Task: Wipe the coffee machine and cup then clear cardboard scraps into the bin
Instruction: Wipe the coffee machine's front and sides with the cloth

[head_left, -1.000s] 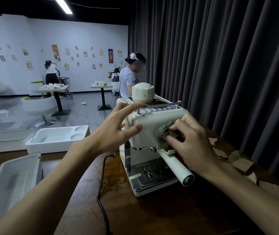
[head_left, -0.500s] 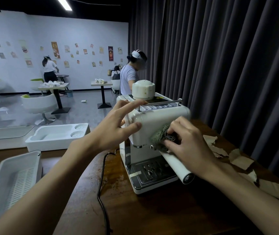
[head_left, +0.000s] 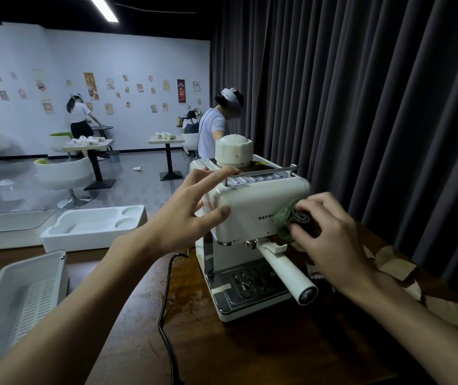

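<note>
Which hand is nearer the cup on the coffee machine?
Left. The left hand touches the machine right beside the cup; the right hand holds a cloth lower, on its front.

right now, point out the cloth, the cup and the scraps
cloth [head_left: 283, 220], head view, its green fuzzy edge
cup [head_left: 233, 151], head view, its side wall
scraps [head_left: 394, 263], head view, middle of one large piece

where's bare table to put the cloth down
Bare wood lies on the table in front of the machine, right of the cord. Another strip runs between the cord and the white tray. Right of the machine is crowded: scraps line the curtain side.
</note>
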`<state>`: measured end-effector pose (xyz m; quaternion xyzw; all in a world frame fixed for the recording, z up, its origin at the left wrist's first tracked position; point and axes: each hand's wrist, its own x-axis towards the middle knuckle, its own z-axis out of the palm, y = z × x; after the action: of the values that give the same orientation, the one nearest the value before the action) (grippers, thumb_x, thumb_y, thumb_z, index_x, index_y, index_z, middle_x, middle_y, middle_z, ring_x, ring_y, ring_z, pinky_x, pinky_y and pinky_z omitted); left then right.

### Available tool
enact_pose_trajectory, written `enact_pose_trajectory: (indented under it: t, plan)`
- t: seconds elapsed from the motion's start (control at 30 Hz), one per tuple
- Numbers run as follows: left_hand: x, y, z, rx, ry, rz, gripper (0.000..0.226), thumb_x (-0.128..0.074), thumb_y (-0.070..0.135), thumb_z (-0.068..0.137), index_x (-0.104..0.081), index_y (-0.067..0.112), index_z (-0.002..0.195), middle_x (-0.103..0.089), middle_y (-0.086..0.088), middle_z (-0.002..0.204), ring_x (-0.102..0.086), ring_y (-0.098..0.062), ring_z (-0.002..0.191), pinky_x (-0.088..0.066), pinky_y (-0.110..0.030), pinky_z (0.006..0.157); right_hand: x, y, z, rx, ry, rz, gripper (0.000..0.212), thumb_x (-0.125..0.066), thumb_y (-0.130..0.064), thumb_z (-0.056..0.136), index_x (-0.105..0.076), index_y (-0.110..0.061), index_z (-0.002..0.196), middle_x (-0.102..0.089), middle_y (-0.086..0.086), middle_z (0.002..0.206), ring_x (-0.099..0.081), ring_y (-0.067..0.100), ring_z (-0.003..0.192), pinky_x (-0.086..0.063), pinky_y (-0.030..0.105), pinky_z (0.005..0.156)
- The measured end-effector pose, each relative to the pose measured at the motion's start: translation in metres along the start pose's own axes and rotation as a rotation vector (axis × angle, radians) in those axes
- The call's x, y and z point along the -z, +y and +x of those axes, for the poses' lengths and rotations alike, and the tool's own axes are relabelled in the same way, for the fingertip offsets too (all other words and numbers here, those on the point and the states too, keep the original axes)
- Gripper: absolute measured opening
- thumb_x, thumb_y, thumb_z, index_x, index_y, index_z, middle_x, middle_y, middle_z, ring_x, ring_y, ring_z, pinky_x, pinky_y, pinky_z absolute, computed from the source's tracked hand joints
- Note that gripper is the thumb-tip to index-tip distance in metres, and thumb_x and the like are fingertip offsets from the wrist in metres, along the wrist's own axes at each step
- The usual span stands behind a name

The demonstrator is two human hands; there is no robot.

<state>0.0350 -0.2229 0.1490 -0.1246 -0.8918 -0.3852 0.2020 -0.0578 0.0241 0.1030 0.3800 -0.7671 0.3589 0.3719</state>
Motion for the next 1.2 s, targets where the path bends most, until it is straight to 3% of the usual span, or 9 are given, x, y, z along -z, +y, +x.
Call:
enact_pose_trajectory:
  t: [0.07,0.13,0.2,0.37,0.63,0.77,0.9,1.03,1.2]
  plan:
    - [0.000,-0.002,0.000,-0.006,0.004,0.022,0.063,-0.051,0.059,0.087,-0.035,0.051,0.148,-0.038,0.008,0.137,-0.039,-0.011,0.137,-0.041,-0.044,0.113,-0.004,-0.012,0.006,0.084,-0.026,0.008,0.025,-0.075,-0.002,0.078,-0.066,-0.003,0.102,-0.055,0.005,0.099,-0.053,0.015,0.086,-0.042,0.016,0.079]
    - [0.000,-0.002,0.001,-0.016,0.017,0.056,0.053,-0.044,0.058,0.091,-0.033,0.060,0.143,-0.039,0.011,0.136,-0.037,0.002,0.132,-0.040,-0.016,0.102,-0.011,-0.027,0.011,0.175,-0.051,0.026,0.023,-0.070,-0.008,0.082,-0.065,-0.005,0.104,-0.053,0.005,0.101,-0.053,0.015,0.085,-0.042,0.016,0.079]
    - [-0.001,-0.001,0.001,-0.006,0.035,0.057,0.047,-0.040,0.054,0.094,-0.035,0.064,0.139,-0.041,0.013,0.134,-0.035,0.010,0.128,-0.035,-0.005,0.092,-0.018,-0.041,0.017,0.239,-0.065,0.051,0.024,-0.067,-0.014,0.085,-0.064,-0.008,0.107,-0.050,0.003,0.103,-0.053,0.015,0.087,-0.044,0.017,0.079]
    - [-0.002,-0.001,0.000,-0.007,0.044,0.024,0.045,-0.038,0.049,0.096,-0.038,0.062,0.139,-0.042,0.014,0.135,-0.035,0.012,0.129,-0.029,-0.007,0.096,-0.021,-0.045,0.022,0.253,-0.058,0.084,0.026,-0.065,-0.011,0.086,-0.064,-0.009,0.112,-0.049,0.002,0.106,-0.054,0.017,0.095,-0.047,0.027,0.084]
    - [-0.002,-0.004,0.001,-0.014,0.043,0.043,0.049,-0.040,0.050,0.095,-0.036,0.059,0.143,-0.039,0.017,0.138,-0.032,0.015,0.128,-0.031,-0.007,0.090,0.004,-0.005,0.027,0.003,0.069,-0.032,0.035,-0.066,0.002,0.084,-0.065,0.000,0.118,-0.055,0.010,0.111,-0.052,0.013,0.100,-0.031,0.001,0.090]
    - [-0.001,-0.005,0.002,-0.011,0.040,0.039,0.048,-0.040,0.053,0.095,-0.035,0.063,0.141,-0.038,0.019,0.137,-0.031,0.017,0.127,-0.031,-0.008,0.089,0.004,-0.008,0.031,-0.009,0.046,-0.056,0.034,-0.065,-0.002,0.087,-0.063,0.002,0.121,-0.054,0.012,0.112,-0.054,0.019,0.102,-0.039,0.017,0.090]
    - [-0.002,-0.005,0.001,-0.020,0.049,0.044,0.047,-0.039,0.052,0.095,-0.036,0.062,0.141,-0.039,0.023,0.134,-0.032,0.019,0.126,-0.032,-0.003,0.090,-0.010,-0.034,0.030,0.029,-0.082,-0.020,0.044,-0.069,-0.023,0.089,-0.059,-0.003,0.127,-0.051,0.008,0.118,-0.052,0.027,0.113,-0.046,0.041,0.097]
    - [-0.002,-0.004,0.001,-0.017,0.052,0.030,0.047,-0.040,0.046,0.096,-0.038,0.060,0.141,-0.040,0.023,0.134,-0.033,0.014,0.129,-0.030,-0.007,0.094,-0.019,-0.050,0.033,0.112,-0.066,-0.031,0.048,-0.076,-0.028,0.082,-0.062,-0.007,0.122,-0.053,0.006,0.114,-0.048,0.020,0.110,-0.037,0.029,0.096]
    - [-0.003,-0.005,0.001,-0.025,0.048,0.028,0.049,-0.044,0.049,0.095,-0.037,0.060,0.142,-0.039,0.025,0.134,-0.034,0.012,0.130,-0.033,-0.016,0.101,-0.014,-0.045,0.035,0.144,-0.069,0.000,0.041,-0.074,-0.014,0.084,-0.065,-0.005,0.123,-0.056,0.010,0.117,-0.053,0.027,0.109,-0.044,0.042,0.097]
